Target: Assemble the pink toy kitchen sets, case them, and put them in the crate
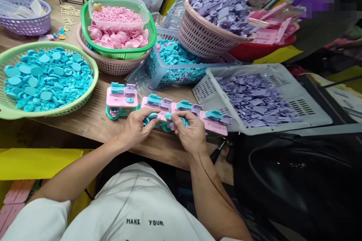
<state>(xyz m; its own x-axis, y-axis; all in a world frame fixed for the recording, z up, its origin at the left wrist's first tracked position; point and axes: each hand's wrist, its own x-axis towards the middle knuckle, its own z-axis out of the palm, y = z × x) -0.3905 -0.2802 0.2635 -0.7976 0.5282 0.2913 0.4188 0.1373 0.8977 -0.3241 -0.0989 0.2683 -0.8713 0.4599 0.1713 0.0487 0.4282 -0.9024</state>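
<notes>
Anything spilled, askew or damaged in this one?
Small blue-and-yellow bits lie loose on the table beside the purple basket, odd because most small parts sit in containers. The pink-topped toys show no obvious damage.

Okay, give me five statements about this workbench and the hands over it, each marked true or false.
1. The left hand holds at least one turquoise piece. True.
2. The right hand is empty. False: the right hand also has turquoise between its fingers.
3. Four pink-topped toys stand in a row near the hands. True.
4. The pale green basket at far left is full of purple parts. False: that pale green basket holds turquoise discs.
5. The whitish crate at right holds purple pieces. True.
</notes>
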